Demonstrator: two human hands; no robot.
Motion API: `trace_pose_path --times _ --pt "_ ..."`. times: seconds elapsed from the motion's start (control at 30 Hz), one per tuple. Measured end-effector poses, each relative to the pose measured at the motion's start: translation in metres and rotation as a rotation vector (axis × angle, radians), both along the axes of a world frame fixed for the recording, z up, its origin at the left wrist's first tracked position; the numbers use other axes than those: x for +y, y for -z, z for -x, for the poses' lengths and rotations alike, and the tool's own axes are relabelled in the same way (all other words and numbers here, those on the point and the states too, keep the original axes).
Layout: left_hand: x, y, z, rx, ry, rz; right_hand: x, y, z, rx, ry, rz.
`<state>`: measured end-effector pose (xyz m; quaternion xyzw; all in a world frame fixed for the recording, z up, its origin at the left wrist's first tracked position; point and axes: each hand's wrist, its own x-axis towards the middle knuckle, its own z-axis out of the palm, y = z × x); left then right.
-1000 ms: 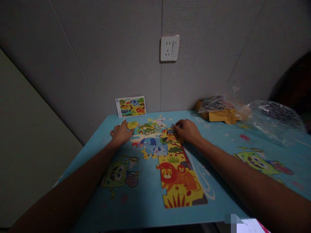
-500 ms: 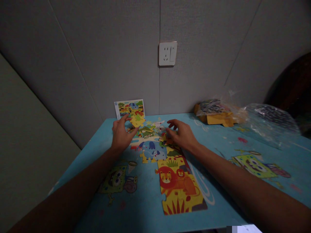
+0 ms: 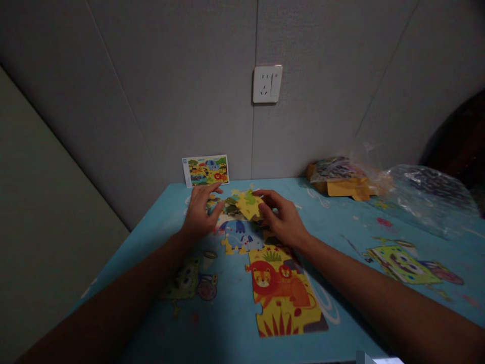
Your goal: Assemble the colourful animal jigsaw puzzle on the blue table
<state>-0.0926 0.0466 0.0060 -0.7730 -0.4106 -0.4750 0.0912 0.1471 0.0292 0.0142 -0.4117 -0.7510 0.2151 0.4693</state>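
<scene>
A yellow puzzle piece with a green patch is held up between the thumb and fingers of my right hand. To the left, my left hand hovers with thumb and fingers apart and nothing between them. Below the hands lies a joined lion section of the jigsaw, and above it the blue elephant section. Loose puzzle pieces are spread behind, partly hidden by my hands and the held piece.
A picture card of the animal scene leans on the wall at the back. An orange package and a clear plastic bag lie at the back right. The table has a blue cartoon-printed cover. A socket is on the wall.
My left hand lifted the yellow puzzle piece from the left side, and it has passed rightward into my right hand. My right hand let go of a piece near the upper right of the jigsaw.
</scene>
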Motion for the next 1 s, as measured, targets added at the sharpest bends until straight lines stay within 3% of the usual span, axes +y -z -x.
trace_pose_path --times 0.07,0.13,0.2,0.4,0.63,1.0 --pt "0.012 0.004 0.010 -0.032 -0.284 0.207 0.004 0.001 -0.004 -0.031 0.084 -0.018" --pt "0.022 0.009 0.019 -0.033 -0.563 0.532 0.010 0.001 -0.009 -0.044 0.160 -0.039" --pt "0.029 0.013 0.024 -0.031 -0.649 0.671 0.015 0.002 -0.013 -0.055 0.206 -0.045" --pt "0.027 0.014 0.021 0.026 -0.596 0.719 0.025 0.005 -0.018 -0.110 0.253 0.055" --pt "0.029 0.012 0.022 -0.003 -0.573 0.713 0.023 0.007 -0.012 -0.149 0.206 0.087" --pt "0.028 0.006 0.028 -0.226 -0.572 0.490 0.020 0.009 -0.010 -0.138 0.137 0.087"
